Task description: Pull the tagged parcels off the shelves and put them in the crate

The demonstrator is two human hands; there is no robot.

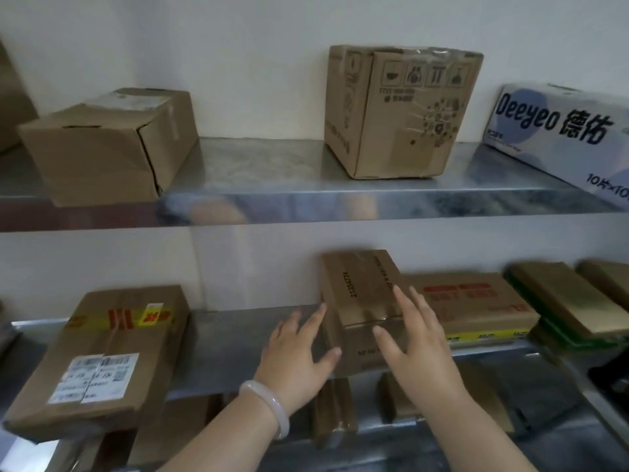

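Head camera view, looking down at steel shelving against a white wall. On the middle metal shelf (238,338) stands a small brown cardboard box (357,287) sealed with clear tape, a number printed along its top. Its front end sits at the shelf's front edge.

The left hand (299,359), with a pale bangle (272,407) at the wrist, lies against the box's left side, fingers spread and nearly straight. The right hand (422,349) covers the top right corner, fingers also spread, thumb on the front face. Neither hand curls round the box; they flank it rather than clamp it.

A flat brown carton with red print (476,301) lies just beside the box on the right. A large brown parcel with a white shipping label (102,352) sits well apart on the left. The crate is not in view.

Likely risks: with fingers this flat, the taped box could slide out and drop off the edge as it is pulled. The right hand could also drag the neighbouring carton. No tag shows on this box, so it may be the wrong parcel.
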